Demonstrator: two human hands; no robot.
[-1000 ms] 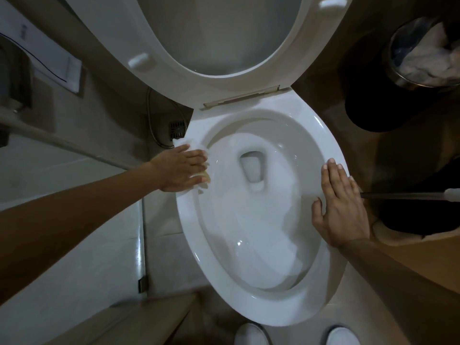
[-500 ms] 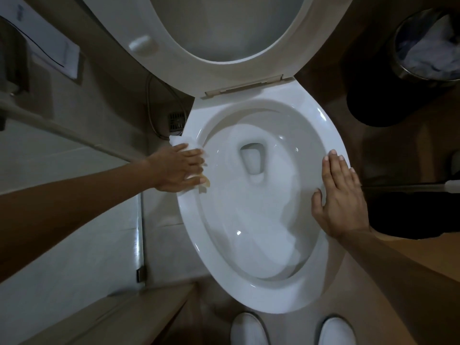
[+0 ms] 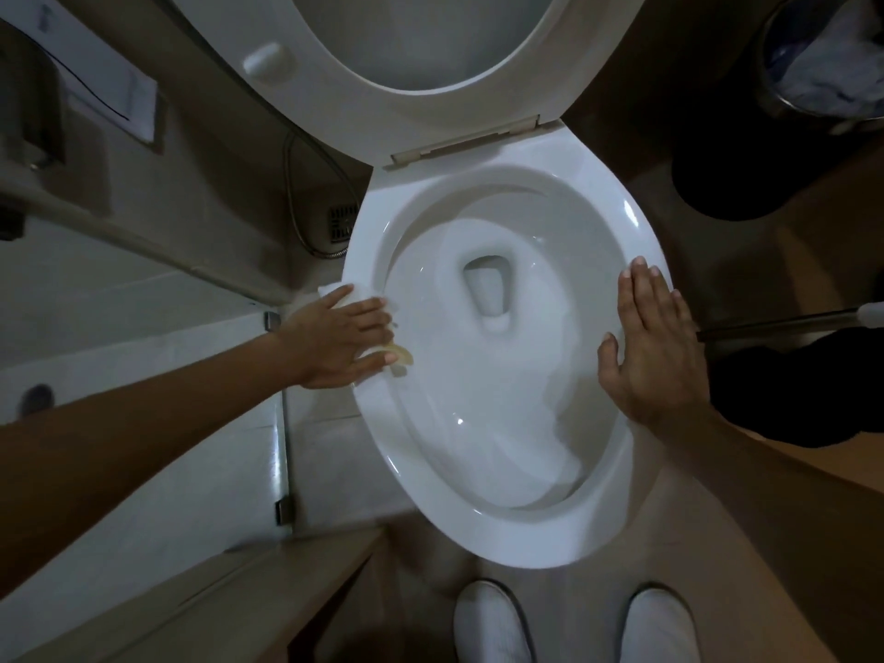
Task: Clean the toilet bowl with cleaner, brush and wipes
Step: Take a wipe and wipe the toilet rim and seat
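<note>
The white toilet bowl lies below me with its seat and lid raised. My left hand presses a white wipe flat onto the bowl's left rim; a yellowish stained bit of the wipe shows under the fingertips. My right hand rests flat, fingers straight, on the right rim. Foamy water lines the inside of the bowl. A metal brush handle pokes in from the right, just behind my right hand.
A metal bin with crumpled paper stands at the upper right on the wooden floor. A spray hose hangs by the tiled wall on the left. My white shoes stand at the bowl's front.
My left hand has slid the wipe a little along the left rim. The camera has tilted down, showing both shoes. My right hand stays flat on the right rim.
</note>
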